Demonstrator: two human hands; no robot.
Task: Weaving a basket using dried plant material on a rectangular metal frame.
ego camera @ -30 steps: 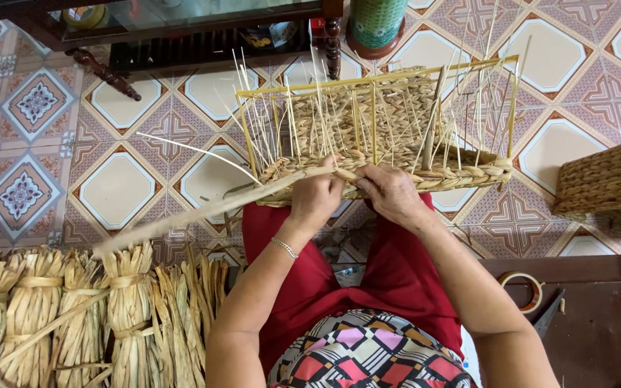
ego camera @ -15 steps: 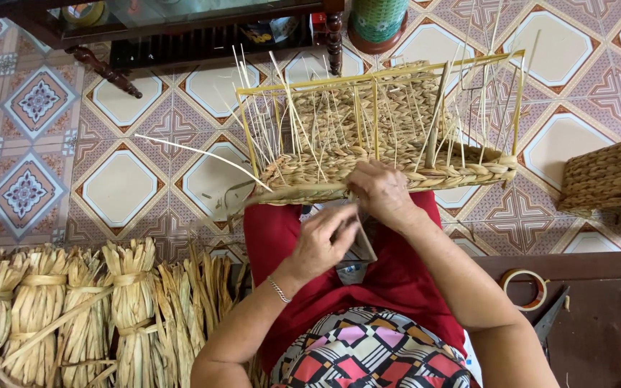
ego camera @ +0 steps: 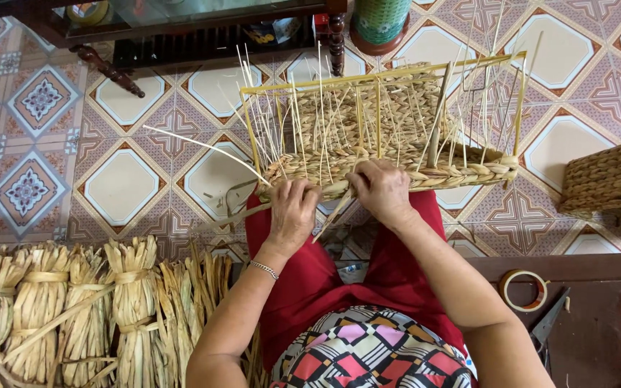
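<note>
- Basket (ego camera: 397,136) under construction: a half-woven straw box on a pale rectangular frame, resting on the person's red-clad lap and tilted away over the patterned tile floor (ego camera: 131,187); thin upright stakes stand free above the woven rows.
- Left hand (ego camera: 292,212): fingers curled and pressed together on the braided lower rim, pinning a flat straw strand (ego camera: 231,215) that trails left.
- Right hand (ego camera: 382,188): fingers closed on the same rim, pinching a strand end that points down toward the lap.
- Risk, judged: a slack pinch could let the last braid loosen; a sharp pull could snap a dry strand or bend a stake; the basket could slide off the knees, since only the hands steady it.
- Packages and labels: none legible. Tied bundles of straw (ego camera: 73,309) lie at lower left, a tape roll (ego camera: 524,289) and scissors (ego camera: 551,327) sit on the dark brown tabletop (ego camera: 605,338) at lower right, a finished woven basket (ego camera: 612,179) stands at right, and a green woven cylinder (ego camera: 381,20) at top.
</note>
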